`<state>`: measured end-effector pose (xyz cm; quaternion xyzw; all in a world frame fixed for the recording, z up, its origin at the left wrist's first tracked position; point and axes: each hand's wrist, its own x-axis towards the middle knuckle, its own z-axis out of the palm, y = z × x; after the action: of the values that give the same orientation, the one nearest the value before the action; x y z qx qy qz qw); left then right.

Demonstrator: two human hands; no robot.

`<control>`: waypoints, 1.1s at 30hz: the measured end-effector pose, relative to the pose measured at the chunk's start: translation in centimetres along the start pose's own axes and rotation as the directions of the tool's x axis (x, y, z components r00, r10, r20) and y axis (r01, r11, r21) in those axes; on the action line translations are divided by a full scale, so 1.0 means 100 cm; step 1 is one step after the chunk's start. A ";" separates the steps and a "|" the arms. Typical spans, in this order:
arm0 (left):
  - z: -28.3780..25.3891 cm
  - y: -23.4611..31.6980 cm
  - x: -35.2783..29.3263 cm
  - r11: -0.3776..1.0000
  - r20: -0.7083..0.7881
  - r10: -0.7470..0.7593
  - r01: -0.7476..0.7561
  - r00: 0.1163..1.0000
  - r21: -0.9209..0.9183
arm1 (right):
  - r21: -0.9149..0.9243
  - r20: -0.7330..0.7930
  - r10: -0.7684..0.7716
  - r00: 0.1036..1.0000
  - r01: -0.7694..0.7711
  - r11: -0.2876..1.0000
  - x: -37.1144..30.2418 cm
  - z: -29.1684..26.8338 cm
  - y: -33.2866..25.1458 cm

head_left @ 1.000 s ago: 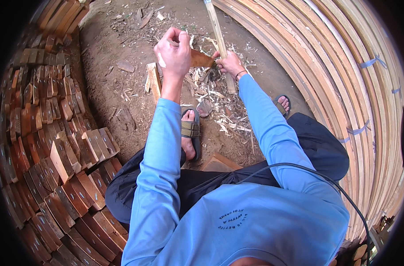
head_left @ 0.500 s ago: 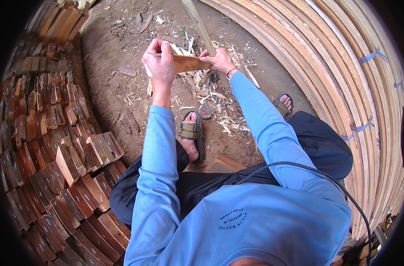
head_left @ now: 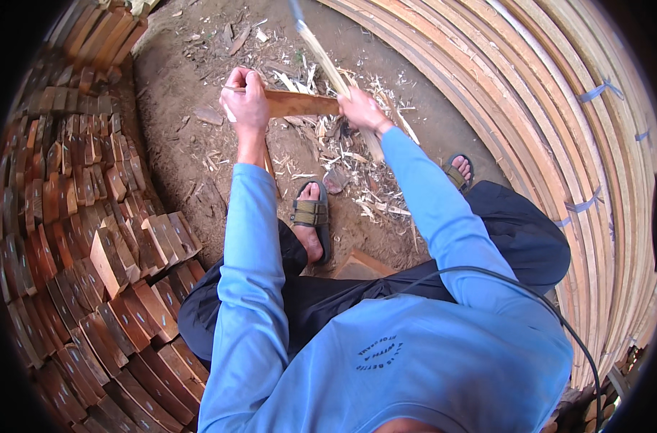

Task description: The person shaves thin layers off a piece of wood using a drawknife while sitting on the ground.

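My left hand [head_left: 246, 101] is closed on one end of a flat brown wooden board [head_left: 300, 105], held level above the ground. A thin edge sticks out past its fingers. At the board's other end, my right hand [head_left: 361, 110] is closed around a long pale stick [head_left: 323, 59], which slants up and to the left across the board's end. The stick's far end turns blue-grey and is blurred, so I cannot tell what it is. Whether my right fingers also grip the board is hidden. Below both hands lie pale wood shavings [head_left: 354, 155] on the dirt.
Stacked brown wooden blocks [head_left: 112, 289] rise along the left. Long bundled planks [head_left: 530, 108], tied with blue strips, curve along the right. My sandalled left foot [head_left: 310, 220] stands below the hands, with a wood block [head_left: 361, 264] near it. A black cable [head_left: 530, 292] crosses my right arm.
My left hand has shifted slightly left with the board. The pale stick in my right hand has moved and tilted further left, bringing its blue-grey far end into view.
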<state>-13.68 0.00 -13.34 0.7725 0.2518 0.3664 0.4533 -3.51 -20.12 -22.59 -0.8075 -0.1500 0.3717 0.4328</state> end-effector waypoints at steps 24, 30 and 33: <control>0.027 0.038 0.016 0.972 -0.031 -0.068 0.073 0.997 0.223 | -0.236 -0.225 -0.191 0.955 0.137 0.962 -0.293 -0.042 0.006; 0.034 0.039 0.020 0.974 0.012 -0.082 0.078 0.997 0.211 | -0.413 -0.102 -0.091 0.991 0.041 0.910 -0.282 -0.021 0.078; 0.031 0.038 0.015 0.973 0.018 -0.090 0.084 0.996 0.213 | -0.392 -0.221 -0.166 0.961 0.068 0.917 -0.285 -0.035 0.033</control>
<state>-10.03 -2.27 -10.46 0.8096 0.3170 0.3067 0.3874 -20.52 -40.19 -10.64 -0.9058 -0.2121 0.2042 0.3047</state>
